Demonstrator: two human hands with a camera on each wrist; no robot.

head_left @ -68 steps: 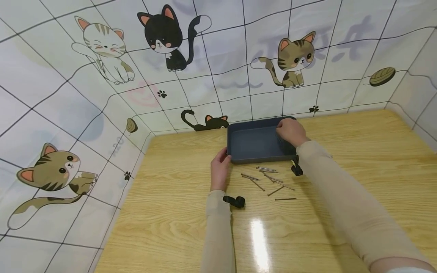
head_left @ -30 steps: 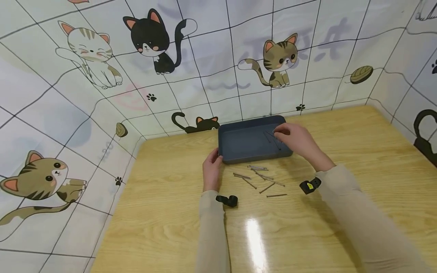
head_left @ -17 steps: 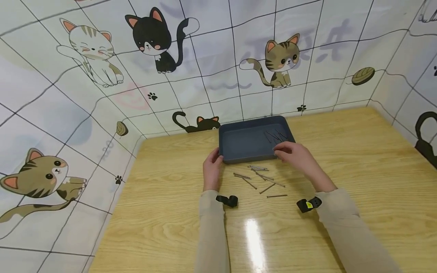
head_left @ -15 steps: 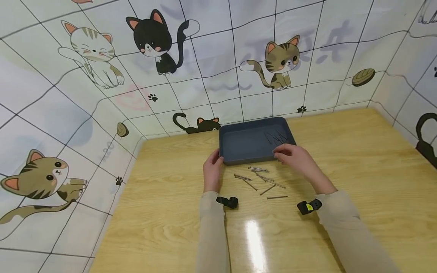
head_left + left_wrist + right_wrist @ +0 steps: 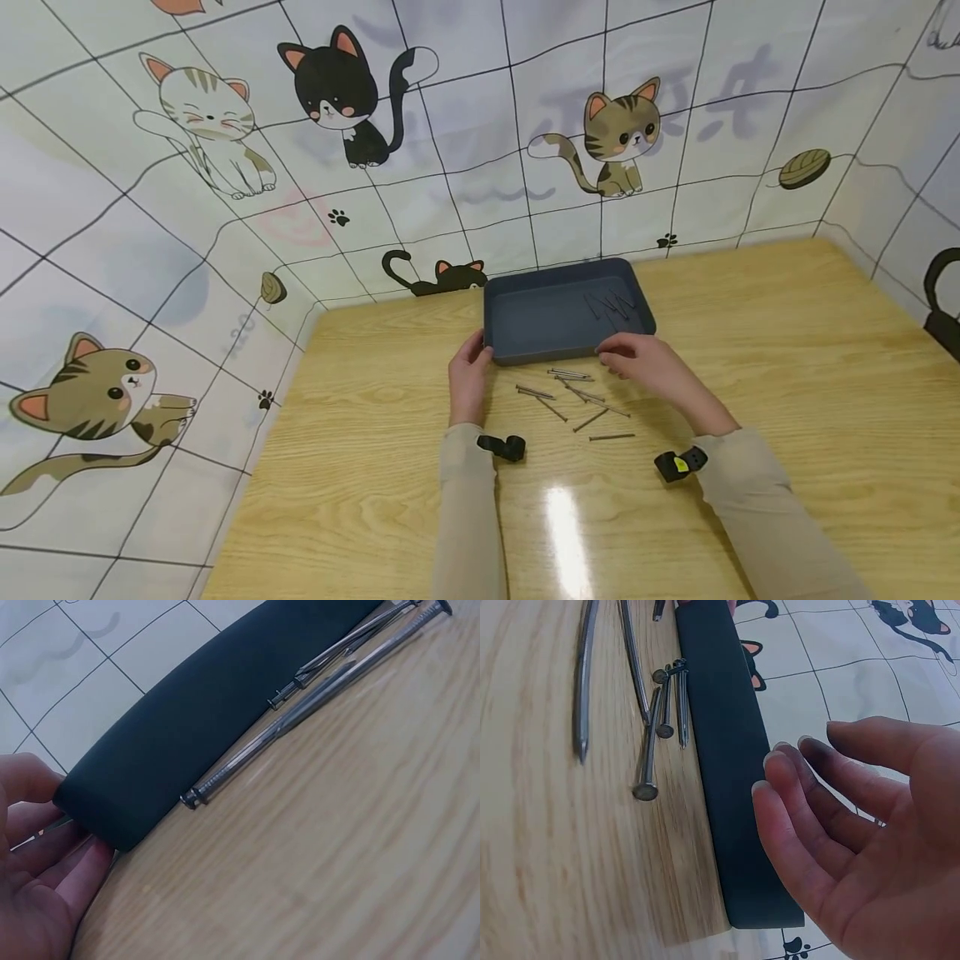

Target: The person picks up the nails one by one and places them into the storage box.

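Note:
A dark blue-grey tray (image 5: 540,321) lies on the wooden table against the back wall. Several nails (image 5: 611,307) rest inside it at the right end. In front of the tray more loose nails (image 5: 573,392) are scattered, also close up in the left wrist view, where nails (image 5: 247,746) lie along the tray wall. My left hand (image 5: 468,379) holds the tray's front left corner between thumb and fingers. By the tray's front right rim, my right hand (image 5: 641,362) has loosely bent fingers with nothing between them; the right wrist view shows its fingertips (image 5: 765,796) beside the tray wall.
The table (image 5: 360,475) runs up to a white wall cloth (image 5: 480,108) printed with grid lines and cartoon cats. Black wrist cameras sit on both wrists. Light glares off the table in front of the nails.
My right hand has come out of the tray's right end, back toward me to the front rim, leaving nails in view inside. My left hand stays at the corner.

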